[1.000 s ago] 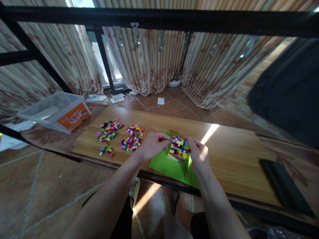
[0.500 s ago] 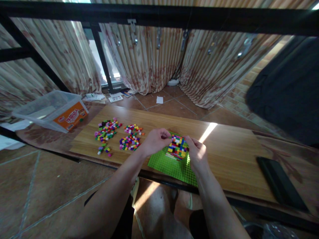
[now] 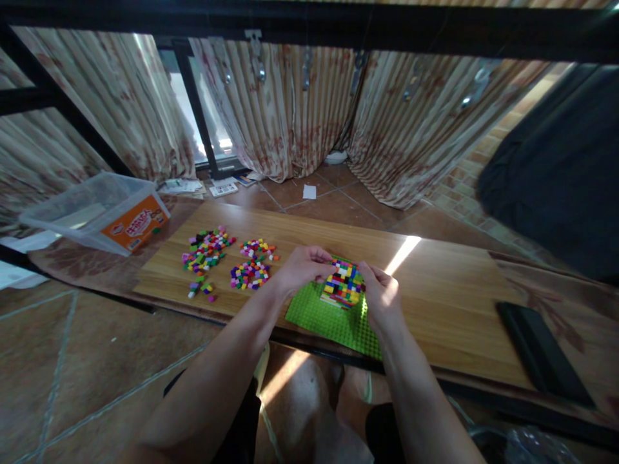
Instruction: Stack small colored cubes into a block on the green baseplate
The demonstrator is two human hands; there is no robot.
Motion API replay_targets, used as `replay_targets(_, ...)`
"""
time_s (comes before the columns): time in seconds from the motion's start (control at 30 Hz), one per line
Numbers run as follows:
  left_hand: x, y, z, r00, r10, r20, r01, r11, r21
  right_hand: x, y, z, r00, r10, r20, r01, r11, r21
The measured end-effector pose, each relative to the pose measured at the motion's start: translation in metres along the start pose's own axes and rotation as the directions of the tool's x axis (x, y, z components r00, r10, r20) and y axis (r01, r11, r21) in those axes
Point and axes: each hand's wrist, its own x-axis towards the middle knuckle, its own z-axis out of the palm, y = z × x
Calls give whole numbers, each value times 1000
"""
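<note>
A block of many-coloured building bricks [image 3: 342,283] stands in layers on a green studded baseplate [image 3: 329,322]. At its far left corner my left hand [image 3: 309,265] is closed in a pinch, the fingertips touching or just over the top. Whatever is between those fingertips is too small to make out. Along the right side of the brick block, my right hand [image 3: 382,290] is closed, thumb and forefinger against its far right corner. Part of the baseplate's right side is hidden by that hand.
Several piles of loose small bricks [image 3: 206,251] lie on the wooden board [image 3: 449,303] to the left. A clear plastic bin [image 3: 97,212] with an orange label stands at the far left. Towards the right end lies a long dark object [image 3: 541,351].
My left hand has moved slightly right and over the brick block's far left corner. The right hand stays at the block's side. The whole view has shifted a little.
</note>
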Motion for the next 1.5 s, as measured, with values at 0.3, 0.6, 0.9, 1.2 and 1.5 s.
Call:
replay_targets(0.3, 0, -3, 2, 998, -65, -11, 64, 992, -106, -2, 0, 2, 1000, -11, -7, 11, 1000, 7)
replay_targets(0.6, -3, -6, -2, 999, 45, 13, -43, 992, -122, -2, 3, -1, 1000, -25, -15, 24, 998, -65)
replay_targets(0.9, -7, -3, -19, 985, 14, -174, -17, 1000, -15, 6, -1, -17, 989, -131, -64, 116, 973, -201)
replay_targets(1.2, -2, -30, 0, 999, -31, -44, 41, 964, 262, 7, 4, -17, 998, -62, -8, 60, 990, -127)
replay_targets(1.5, -5, -35, 5, 989, 111, -103, -47, 871, 490, 15, 9, -12, 998, -39, -49, 33, 993, -114)
